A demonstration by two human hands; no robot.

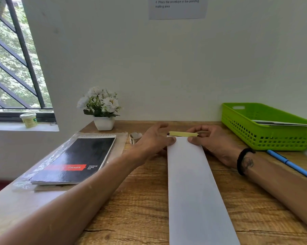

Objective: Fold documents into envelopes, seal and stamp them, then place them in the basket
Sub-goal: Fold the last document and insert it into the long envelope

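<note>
A long white envelope [193, 183] lies lengthwise on the wooden desk [142, 200], running from the near edge toward the wall. At its far end a yellowish strip [182, 134] shows along the flap. My left hand [152, 140] presses its thumb on the far left corner of the envelope. On the far right corner rests my right hand [214, 140], its thumb on the paper and its fingers curled behind the flap. A green plastic basket [265, 137] stands at the back right with white paper [281, 123] lying inside. A small roll of stamps [135, 137] sits left of my left hand.
A black spiral pad [78, 160] in clear plastic wrap lies at the left. A white pot of white flowers [103, 110] stands against the wall. A blue pen [290, 164] lies right of my right wrist. A window and a small tub [28, 119] on the sill are far left.
</note>
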